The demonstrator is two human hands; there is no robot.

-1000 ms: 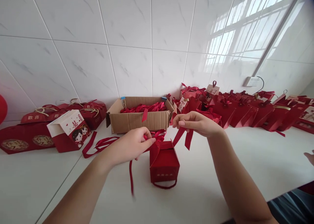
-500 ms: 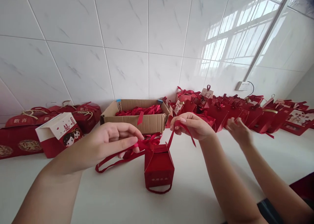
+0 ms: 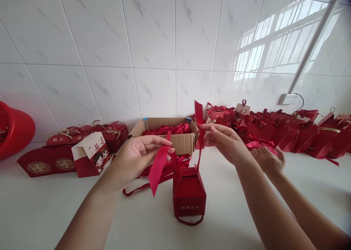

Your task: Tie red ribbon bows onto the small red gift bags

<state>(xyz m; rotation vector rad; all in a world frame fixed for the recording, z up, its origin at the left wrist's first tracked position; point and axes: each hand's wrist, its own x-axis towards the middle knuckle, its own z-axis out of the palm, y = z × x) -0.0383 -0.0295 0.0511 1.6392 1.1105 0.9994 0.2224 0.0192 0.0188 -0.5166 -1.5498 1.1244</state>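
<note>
A small red gift box [image 3: 189, 193] stands on the white counter [image 3: 55, 213] in front of me, with a red ribbon [image 3: 159, 166] running through its top. My left hand [image 3: 137, 156] pinches one end of the ribbon, which hangs down in a wide strip. Above and right of the box, my right hand [image 3: 225, 142] pinches the other end and holds it upright. Behind my right arm, another person's hand [image 3: 267, 160] holds a red ribbon near the row of boxes.
An open cardboard box [image 3: 167, 133] full of red ribbons stands behind the gift box. Many red gift boxes [image 3: 287, 131] line the tiled wall to the right. Flat red bags [image 3: 44, 160] and a red and white box [image 3: 91, 155] lie at left, beside a red tub [image 3: 15, 129].
Both my hands have pulled the ribbon ends up and apart above the box. The other person's hand has come in from the right and now sits behind my right arm.
</note>
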